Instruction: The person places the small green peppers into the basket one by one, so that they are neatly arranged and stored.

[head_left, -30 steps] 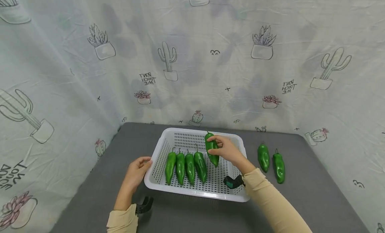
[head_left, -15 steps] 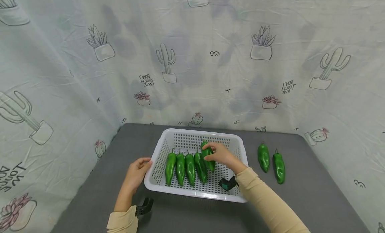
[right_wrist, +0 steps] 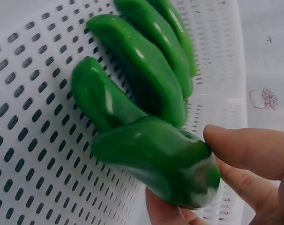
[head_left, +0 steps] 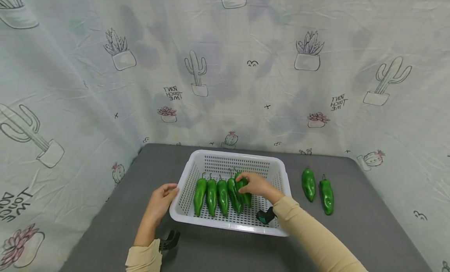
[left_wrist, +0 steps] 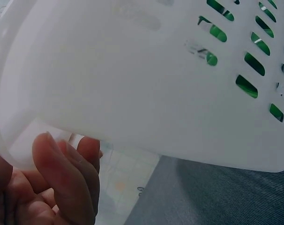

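Note:
In the head view, a white perforated plastic basket (head_left: 230,225) sits on the grey table. My left hand (head_left: 159,201) grips its left rim; the left wrist view shows the fingers (left_wrist: 62,173) curled under that edge. Inside the basket my right hand (head_left: 259,185) holds a green pepper (right_wrist: 156,157) between thumb and fingers. This pepper lies against the rightmost of a row of several green peppers (head_left: 211,198), and partly overlaps it in the right wrist view. The hand covers part of the held pepper in the head view.
To the right of the basket, two more green peppers (head_left: 327,196) lie on the table (head_left: 355,225). A pale cloth (head_left: 225,77) printed with cacti hangs behind and at both sides. A black wrist device (head_left: 266,215) on the right arm hangs over the basket floor.
My right hand has moved left and down with the pepper, bringing it from above the basket floor to beside the row. The left hand has stayed on the rim.

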The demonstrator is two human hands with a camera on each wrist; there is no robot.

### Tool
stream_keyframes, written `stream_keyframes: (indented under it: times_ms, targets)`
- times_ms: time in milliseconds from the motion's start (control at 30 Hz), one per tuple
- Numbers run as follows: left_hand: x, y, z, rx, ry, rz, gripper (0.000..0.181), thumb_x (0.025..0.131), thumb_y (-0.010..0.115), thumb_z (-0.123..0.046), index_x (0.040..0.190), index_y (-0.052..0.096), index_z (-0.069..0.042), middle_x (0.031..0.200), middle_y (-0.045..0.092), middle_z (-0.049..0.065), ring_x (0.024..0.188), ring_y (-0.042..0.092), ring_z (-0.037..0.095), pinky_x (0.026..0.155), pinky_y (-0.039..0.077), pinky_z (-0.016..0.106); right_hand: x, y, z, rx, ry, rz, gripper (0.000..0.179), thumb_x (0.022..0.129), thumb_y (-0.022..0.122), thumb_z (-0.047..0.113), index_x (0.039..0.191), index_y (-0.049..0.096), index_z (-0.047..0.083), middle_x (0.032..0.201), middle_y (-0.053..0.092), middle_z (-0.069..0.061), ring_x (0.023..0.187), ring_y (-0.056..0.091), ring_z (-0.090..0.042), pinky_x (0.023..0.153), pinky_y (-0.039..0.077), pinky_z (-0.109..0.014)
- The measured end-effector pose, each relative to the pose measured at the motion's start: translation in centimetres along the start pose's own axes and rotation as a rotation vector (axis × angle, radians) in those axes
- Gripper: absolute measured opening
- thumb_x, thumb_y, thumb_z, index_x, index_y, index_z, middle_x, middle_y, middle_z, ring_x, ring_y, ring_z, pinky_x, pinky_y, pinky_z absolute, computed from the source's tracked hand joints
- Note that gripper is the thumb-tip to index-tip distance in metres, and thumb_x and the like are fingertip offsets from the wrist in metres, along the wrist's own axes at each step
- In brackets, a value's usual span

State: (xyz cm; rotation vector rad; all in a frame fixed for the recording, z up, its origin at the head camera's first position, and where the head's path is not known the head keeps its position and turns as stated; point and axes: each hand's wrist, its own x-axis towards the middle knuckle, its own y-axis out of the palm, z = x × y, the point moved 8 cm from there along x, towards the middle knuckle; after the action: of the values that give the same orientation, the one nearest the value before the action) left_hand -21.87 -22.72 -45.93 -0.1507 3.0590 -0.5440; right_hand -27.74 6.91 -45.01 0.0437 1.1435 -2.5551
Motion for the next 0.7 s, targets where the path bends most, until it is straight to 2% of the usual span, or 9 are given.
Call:
stream_keyframes:
  times_ms: [300,533,700]
  targets:
    - [0.1,0.0,0.0,0.007,0.006,0.009,0.033,0.098,0.051,-0.017,0.124,0.055,0.004,0.105,0.066,0.022,0.086,0.066,0.022,0.069,0.052,0.032,0.0,0.5,0.1,-0.041,-0.005,0.012,0.034,0.077,0.075,0.004,0.108,0.065,0.013,0.129,0.056,-0.014,0.090,0.055,-0.019,0.068,0.048,-0.031]
    - [0.1,0.0,0.0,-0.005,-0.002,0.013,0.033,0.098,0.051,-0.017,0.125,0.054,0.003,0.106,0.065,0.022,0.086,0.066,0.020,0.069,0.052,0.030,-0.4,0.9,-0.1,-0.079,0.038,0.055,0.034,0.077,0.074,0.003,0.108,0.064,0.010,0.120,0.060,-0.015,0.078,0.055,-0.017,0.061,0.048,-0.028]
    - [0.0,0.0,0.0,-0.016,-0.004,0.016,0.034,0.099,0.052,-0.017,0.125,0.054,0.004,0.107,0.064,0.024,0.088,0.066,0.022,0.069,0.052,0.031,-0.5,1.3,0.1,-0.114,0.019,0.085,0.038,0.074,0.074,0.000,0.110,0.064,0.009,0.122,0.059,-0.015,0.082,0.056,-0.017,0.066,0.049,-0.030]
